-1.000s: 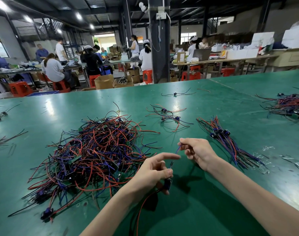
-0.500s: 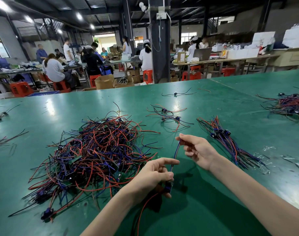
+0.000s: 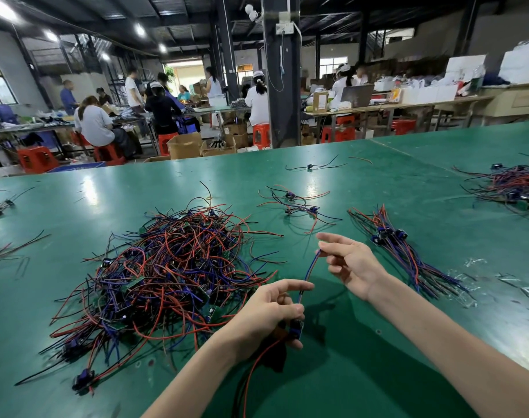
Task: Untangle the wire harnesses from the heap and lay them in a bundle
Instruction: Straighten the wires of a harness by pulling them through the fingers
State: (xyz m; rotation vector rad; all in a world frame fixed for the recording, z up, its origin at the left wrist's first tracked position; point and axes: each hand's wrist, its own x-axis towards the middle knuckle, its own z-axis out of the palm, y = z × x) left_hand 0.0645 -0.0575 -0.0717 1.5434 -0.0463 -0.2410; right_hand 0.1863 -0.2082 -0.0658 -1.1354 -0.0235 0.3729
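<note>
Now straightened: right hand [image 3: 350, 263] pinches the blue wire [image 3: 310, 268], drawn toward one o'clock; left hand [image 3: 272, 312] grips the harness [image 3: 296, 329], seemingly freed.

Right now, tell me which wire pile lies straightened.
The bundle beyond the right hand: its wires run parallel, connectors grouped, unlike the tangled heap at left and the far-right pile.

Two heaps [image 3: 172, 273] [image 3: 510, 188], one bundle [image 3: 408, 256], one held harness [image 3: 310, 270]

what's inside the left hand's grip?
A dark connector block shows below the fingers of the left hand. A blue wire runs up from it to the right hand, which pinches it; a red wire trails down. The palm covers how they join.
</note>
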